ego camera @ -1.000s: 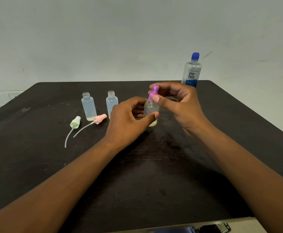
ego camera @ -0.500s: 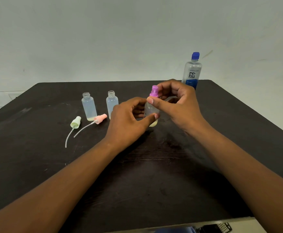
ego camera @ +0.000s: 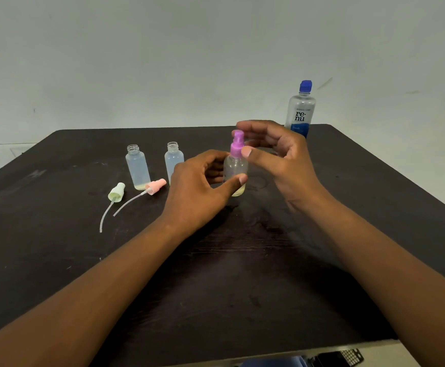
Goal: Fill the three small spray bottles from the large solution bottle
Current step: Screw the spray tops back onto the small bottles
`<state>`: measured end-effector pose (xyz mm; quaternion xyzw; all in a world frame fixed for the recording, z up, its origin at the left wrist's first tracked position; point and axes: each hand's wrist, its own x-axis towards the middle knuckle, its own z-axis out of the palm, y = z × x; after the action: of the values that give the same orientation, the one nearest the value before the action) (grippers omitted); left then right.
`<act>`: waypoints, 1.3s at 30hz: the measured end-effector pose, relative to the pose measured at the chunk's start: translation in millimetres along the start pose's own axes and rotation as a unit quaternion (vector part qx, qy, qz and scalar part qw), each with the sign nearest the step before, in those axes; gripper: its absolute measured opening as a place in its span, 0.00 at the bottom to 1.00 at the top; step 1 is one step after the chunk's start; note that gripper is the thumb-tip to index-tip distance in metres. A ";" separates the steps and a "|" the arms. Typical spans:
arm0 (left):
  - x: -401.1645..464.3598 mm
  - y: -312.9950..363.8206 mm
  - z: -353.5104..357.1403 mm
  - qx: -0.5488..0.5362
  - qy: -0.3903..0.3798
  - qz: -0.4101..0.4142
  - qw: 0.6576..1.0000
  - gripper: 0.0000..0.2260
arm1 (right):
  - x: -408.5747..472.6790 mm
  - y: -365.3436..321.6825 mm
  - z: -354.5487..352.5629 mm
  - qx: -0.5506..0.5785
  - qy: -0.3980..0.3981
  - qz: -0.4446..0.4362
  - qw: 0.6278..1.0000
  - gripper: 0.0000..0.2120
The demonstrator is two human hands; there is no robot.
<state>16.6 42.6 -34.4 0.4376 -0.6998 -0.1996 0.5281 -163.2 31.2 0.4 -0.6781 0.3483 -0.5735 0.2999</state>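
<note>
My left hand grips a small clear spray bottle standing at the table's middle, with a little yellowish liquid at its bottom. A purple spray cap sits on its neck. My right hand has its thumb against the cap's collar and its fingers curled behind the cap. Two more small bottles stand uncapped to the left. The large solution bottle, blue-capped, stands shut at the far right edge.
A green spray cap and a pink spray cap, each with a dip tube, lie on the dark table in front of the open bottles. A dark device shows below the near edge.
My right hand has loosened around the purple cap, so the whole cap now shows. The bottle stands more upright. My left hand holds it as before.
</note>
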 end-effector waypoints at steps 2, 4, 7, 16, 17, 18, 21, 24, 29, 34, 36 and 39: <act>-0.1 -0.2 0.4 -0.003 0.000 -0.005 1.000 0.19 | 0.2 -0.8 -1.0 0.033 -0.009 0.013 0.999 0.17; -0.5 -0.2 1.2 -0.005 -0.001 -0.007 1.000 0.19 | -0.2 -1.0 -0.2 0.046 -0.008 0.022 0.999 0.15; -0.9 0.3 1.0 -0.004 -0.003 -0.003 1.000 0.18 | 0.3 -0.7 1.2 0.037 0.003 0.020 0.999 0.12; -0.6 0.7 0.5 0.010 -0.002 0.008 1.000 0.19 | -1.1 -1.1 3.9 -0.004 -0.024 -0.005 1.000 0.16; -0.7 0.5 0.4 0.007 -0.002 0.006 1.000 0.19 | -1.6 -1.8 3.5 0.011 -0.030 0.002 0.999 0.17; -0.9 0.2 0.6 0.003 -0.003 0.003 1.000 0.19 | -2.1 -2.4 3.3 0.024 -0.033 0.009 0.999 0.16; -0.8 -0.7 0.9 -0.002 -0.007 -0.001 1.000 0.19 | -2.8 -3.1 4.1 0.037 -0.017 0.024 0.999 0.15; -1.1 -1.1 1.0 -0.001 -0.008 0.004 1.000 0.19 | -1.5 -1.5 4.9 0.014 0.008 0.022 1.000 0.14; -1.4 -0.1 0.8 0.015 -0.006 0.013 1.000 0.19 | -0.9 -0.8 5.7 -0.015 0.012 0.010 1.000 0.16; -0.6 0.0 0.7 -0.004 -0.004 0.000 1.000 0.19 | -0.4 -1.8 2.4 0.030 0.000 0.024 0.999 0.13; -1.0 -0.3 0.1 -0.005 -0.004 0.002 1.000 0.18 | -0.4 -1.6 3.1 0.024 0.002 0.024 0.999 0.12; -1.3 -0.9 0.4 -0.003 -0.003 0.003 1.000 0.19 | -0.5 -1.4 3.1 0.012 0.005 0.018 1.000 0.12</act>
<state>16.7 43.1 -36.0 0.4332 -0.7023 -0.2018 0.5276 -160.0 32.5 0.7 -0.6651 0.3553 -0.5758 0.3160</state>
